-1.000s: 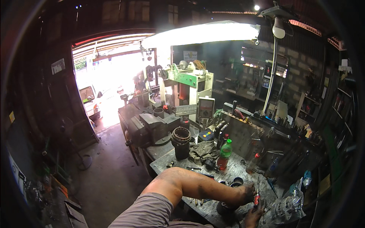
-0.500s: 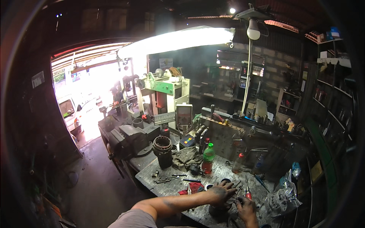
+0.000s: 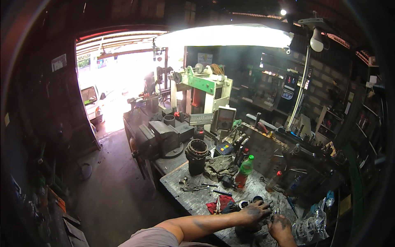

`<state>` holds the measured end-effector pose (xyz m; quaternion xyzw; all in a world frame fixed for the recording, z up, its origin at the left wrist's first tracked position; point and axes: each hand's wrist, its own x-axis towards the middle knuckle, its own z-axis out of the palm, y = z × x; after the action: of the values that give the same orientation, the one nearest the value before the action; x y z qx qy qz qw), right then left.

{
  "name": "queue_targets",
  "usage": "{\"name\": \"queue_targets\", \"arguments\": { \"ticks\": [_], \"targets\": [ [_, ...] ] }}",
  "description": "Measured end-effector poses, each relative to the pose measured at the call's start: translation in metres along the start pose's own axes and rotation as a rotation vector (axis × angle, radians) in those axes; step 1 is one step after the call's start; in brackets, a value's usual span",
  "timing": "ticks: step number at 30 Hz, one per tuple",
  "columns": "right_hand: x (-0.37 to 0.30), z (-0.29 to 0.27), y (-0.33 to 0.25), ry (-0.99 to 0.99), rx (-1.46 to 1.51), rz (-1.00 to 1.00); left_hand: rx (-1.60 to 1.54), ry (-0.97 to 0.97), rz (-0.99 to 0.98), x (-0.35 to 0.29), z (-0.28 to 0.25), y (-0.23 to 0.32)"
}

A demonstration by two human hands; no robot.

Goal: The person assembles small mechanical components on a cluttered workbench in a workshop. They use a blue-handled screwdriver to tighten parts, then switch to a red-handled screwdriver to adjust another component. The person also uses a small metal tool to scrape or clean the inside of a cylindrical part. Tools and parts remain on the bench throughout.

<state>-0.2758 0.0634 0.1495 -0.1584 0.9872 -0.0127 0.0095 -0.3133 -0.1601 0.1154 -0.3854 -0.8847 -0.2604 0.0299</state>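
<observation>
My left hand (image 3: 256, 211) reaches across the workbench (image 3: 185, 200), back up, its fingers bent down over a dark round metal part (image 3: 245, 230) that the hand and forearm partly cover. Close beside it on the right, my right hand (image 3: 281, 226) is closed, fingers curled inward. What it grips is mostly hidden; a thin upright shaft (image 3: 278, 201) shows just beyond the fingers. Left of the hands, pliers (image 3: 217, 204) lie on a red cloth (image 3: 224, 200), beside a pale ring (image 3: 243, 203). A dark cup-like part (image 3: 257, 199) stands behind my left hand.
Beyond lie a dark cylindrical housing (image 3: 196, 158), a crumpled rag (image 3: 220, 166), a green-capped bottle (image 3: 244, 173) and a red-capped bottle (image 3: 273, 181). A plastic-wrapped part (image 3: 310, 225) sits at right. A bench vise (image 3: 158, 138) and green-and-white press (image 3: 205, 85) stand farther left.
The whole view has swung left, so the scene sits farther right. My right hand has closed in near the shaft, and the red screwdriver handle seen before is no longer visible.
</observation>
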Motion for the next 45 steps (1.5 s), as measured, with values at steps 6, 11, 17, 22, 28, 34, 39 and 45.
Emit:
{"name": "queue_targets", "arguments": {
  "ticks": [6,11,17,22,28,34,39,45],
  "targets": [
    [0.007,0.001,0.01,0.096,0.007,-0.27,0.026,0.019,-0.017,-0.002,0.002,0.0],
    [-0.002,-0.006,0.007,0.13,0.086,-0.185,0.046,0.013,-0.004,0.0,0.003,-0.002],
    [0.001,0.0,0.009,0.123,0.049,-0.205,0.044,0.031,0.003,-0.003,0.005,-0.003],
    [-0.003,0.007,0.011,0.225,0.036,-0.121,0.075,0.013,0.01,-0.001,0.002,-0.002],
    [-0.001,-0.007,0.002,0.161,0.066,-0.243,0.06,-0.029,-0.029,-0.003,-0.004,0.001],
    [-0.006,-0.005,0.003,0.082,0.028,-0.024,0.092,-0.023,0.034,-0.002,-0.005,-0.003],
    [-0.008,0.008,0.014,0.41,0.087,-0.469,0.158,0.027,0.023,-0.004,-0.001,-0.006],
    [-0.006,0.006,0.008,0.126,0.104,-0.129,0.208,0.065,0.089,0.002,-0.002,0.002]
  ]
}}
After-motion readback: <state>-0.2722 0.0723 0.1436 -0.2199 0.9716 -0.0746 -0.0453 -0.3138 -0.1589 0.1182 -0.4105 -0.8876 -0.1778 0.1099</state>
